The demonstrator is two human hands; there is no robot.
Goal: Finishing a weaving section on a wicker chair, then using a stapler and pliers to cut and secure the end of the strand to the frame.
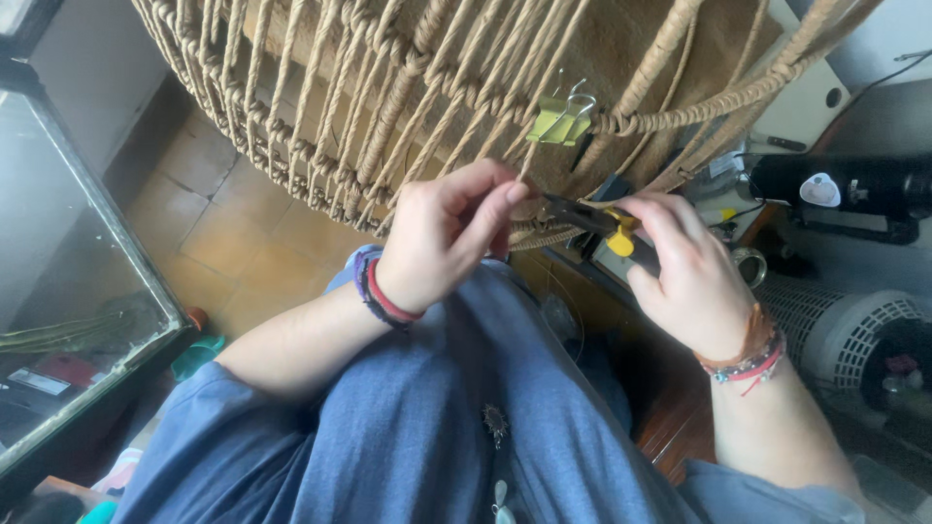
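So here's the setup: a big woven rope basket (417,87) hangs in front of the person, filling most of the top of the view, with its knotted rim curving down toward the lap. The left hand (442,238) is pinching a rope strand (527,163) right at the lower edge of the weave, thumb and fingertips pressed together on it. The right hand (684,267) is wrapped around a pair of pliers (587,218) with yellow grips, fingers closed on the handles, and the dark nose of the pliers meets the same spot the left hand is holding. Can't tell how wide the plier tips are set, the left thumb covers that bit.

Just above the hands, a yellow-green binder clip (561,121) is clamped onto the weave, near where a thicker wrapped cord runs off to the upper right.

Stuff around: a glass tank (87,291) with a dark frame sits on the left over the tan floor tiles (223,233). On the right there's a black tube-shaped device (845,184) and below it a white slotted basket (835,325). The person's blue clothing (437,417) fills the bottom, with bracelets on both wrists.
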